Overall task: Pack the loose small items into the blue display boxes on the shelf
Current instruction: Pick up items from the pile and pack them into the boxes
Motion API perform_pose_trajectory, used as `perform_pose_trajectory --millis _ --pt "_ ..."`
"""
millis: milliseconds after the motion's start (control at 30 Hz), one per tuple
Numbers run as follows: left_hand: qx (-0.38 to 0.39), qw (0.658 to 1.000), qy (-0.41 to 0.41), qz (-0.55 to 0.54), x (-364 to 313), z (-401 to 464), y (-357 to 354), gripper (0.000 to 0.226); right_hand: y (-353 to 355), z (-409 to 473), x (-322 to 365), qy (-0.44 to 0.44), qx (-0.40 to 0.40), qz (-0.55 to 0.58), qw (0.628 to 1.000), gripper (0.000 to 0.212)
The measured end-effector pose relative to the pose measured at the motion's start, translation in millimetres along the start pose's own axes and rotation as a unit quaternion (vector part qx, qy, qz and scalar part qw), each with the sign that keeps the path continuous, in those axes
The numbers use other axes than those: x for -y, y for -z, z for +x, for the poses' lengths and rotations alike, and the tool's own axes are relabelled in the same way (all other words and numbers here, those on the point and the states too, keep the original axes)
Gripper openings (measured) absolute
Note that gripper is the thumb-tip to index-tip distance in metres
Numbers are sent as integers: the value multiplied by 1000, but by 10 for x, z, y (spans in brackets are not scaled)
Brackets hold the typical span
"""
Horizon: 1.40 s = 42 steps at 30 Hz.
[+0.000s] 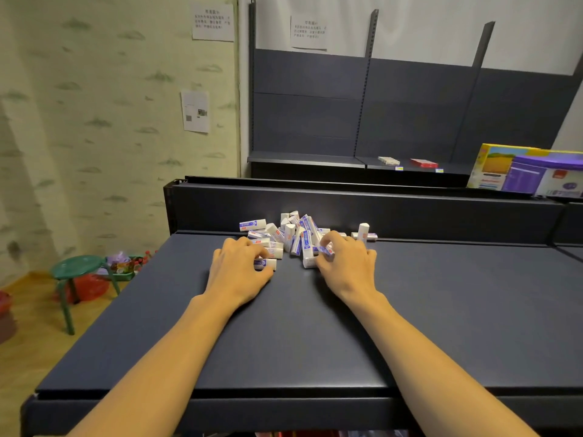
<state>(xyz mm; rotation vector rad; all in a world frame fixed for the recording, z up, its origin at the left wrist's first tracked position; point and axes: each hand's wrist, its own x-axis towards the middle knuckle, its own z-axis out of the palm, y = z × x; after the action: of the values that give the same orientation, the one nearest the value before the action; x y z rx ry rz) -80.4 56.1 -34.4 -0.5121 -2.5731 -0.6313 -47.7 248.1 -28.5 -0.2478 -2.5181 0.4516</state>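
The little white erasers in blue-and-white paper sleeves (291,236) lie in a heap at 12 o'clock, against the back wall of the dark grey metal shelf (315,326). This looks like the gathering step. The left hand (238,272) pinches one eraser; the right hand (345,263) curls round another. No blue box shows, so next comes finding one. Lots of bare shelf lies toward 6 o'clock.

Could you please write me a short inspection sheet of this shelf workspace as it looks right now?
Surface: dark shelf, flat, with a raised back panel.
Job's things: pile of small white-and-blue items at the back; no blue display boxes seen.
Clutter: colourful box at the far right.
Hands: left hand grips one item; right hand pinches another at the pile's edge.
Cables: nothing seen.
Surroundings: green stool on the floor at left, paper notices on the wall, nearly bare shelving behind.
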Motion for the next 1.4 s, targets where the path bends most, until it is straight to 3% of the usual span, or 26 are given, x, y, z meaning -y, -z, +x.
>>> perform_pose_trajectory --millis 167,400,700,967,1200,1400 --pt "12 1000 -8 3 11 -5 0 25 13 4 -7 -21 -2 52 998 40" --pt "-12 998 -34 -54 -23 -47 30 15 10 -43 -49 -28 21 64 997 18" --pt "27 986 -45 -161 -138 -106 74 9 122 -201 -28 -25 -4 71 997 31" --pt "51 969 -90 -222 -199 -133 36 20 332 -562 -44 -33 -73 103 991 19" --pt "34 966 -90 -239 -314 -307 76 11 612 -798 -287 -76 -41 229 970 19" --pt "59 963 -113 -236 -749 -443 -8 9 1040 -960 -667 -73 -29 235 969 27"
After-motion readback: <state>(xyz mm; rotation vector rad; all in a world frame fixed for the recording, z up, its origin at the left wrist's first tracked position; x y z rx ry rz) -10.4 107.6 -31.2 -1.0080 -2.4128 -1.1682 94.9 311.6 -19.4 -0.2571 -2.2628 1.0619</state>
